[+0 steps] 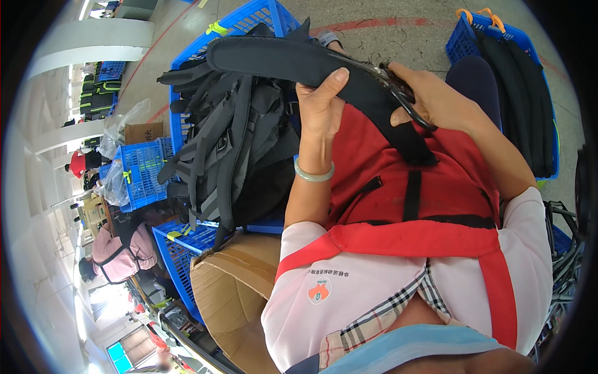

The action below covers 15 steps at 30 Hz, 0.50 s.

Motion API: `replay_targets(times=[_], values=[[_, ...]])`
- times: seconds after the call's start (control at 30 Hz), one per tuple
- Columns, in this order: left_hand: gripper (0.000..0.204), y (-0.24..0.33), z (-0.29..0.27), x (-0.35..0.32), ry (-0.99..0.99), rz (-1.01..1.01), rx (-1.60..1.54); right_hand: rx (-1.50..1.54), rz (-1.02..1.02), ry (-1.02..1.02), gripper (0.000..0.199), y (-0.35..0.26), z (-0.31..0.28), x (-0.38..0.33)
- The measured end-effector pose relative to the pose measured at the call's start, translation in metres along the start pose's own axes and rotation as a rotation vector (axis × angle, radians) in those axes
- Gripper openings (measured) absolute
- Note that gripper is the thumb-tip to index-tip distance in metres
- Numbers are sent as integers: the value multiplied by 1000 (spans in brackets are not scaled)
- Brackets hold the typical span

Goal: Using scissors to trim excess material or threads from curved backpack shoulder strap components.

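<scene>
Now the left hand [321, 103] clamps the black padded strap [299, 62] over the red-aproned lap, apparently steadying it, while the right hand [436, 100], closed on dark scissors [405, 96], works at its edge; the strap looks long, curved and thickly cushioned.

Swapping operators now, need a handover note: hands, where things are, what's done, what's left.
Left hand: gripping the black padded strap, thumb on top, held across the lap.
Right hand: holding dark scissors, blades at the strap's edge.
Blue crate ahead-left holds a pile of grey-black backpacks. A second blue crate to the right holds more black straps.
Done: cannot tell how much of this strap is trimmed.
Left: probably finishing this strap, then the rest.
</scene>
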<state>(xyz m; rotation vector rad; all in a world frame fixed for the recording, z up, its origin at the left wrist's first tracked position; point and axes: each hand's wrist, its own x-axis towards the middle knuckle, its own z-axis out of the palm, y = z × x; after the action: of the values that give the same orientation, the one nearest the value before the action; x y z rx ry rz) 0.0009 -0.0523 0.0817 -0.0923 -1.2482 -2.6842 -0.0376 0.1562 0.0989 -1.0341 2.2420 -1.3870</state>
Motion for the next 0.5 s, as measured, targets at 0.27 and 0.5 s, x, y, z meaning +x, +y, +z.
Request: replay_targets(times=[0.27,0.5], values=[[25,3,0,1,-19,2,-9,-86,-22,-62,67,1,-7,5],[26,-1,-1,1,-14,11,-7,-24,115,-172,75,-6,-17,9]])
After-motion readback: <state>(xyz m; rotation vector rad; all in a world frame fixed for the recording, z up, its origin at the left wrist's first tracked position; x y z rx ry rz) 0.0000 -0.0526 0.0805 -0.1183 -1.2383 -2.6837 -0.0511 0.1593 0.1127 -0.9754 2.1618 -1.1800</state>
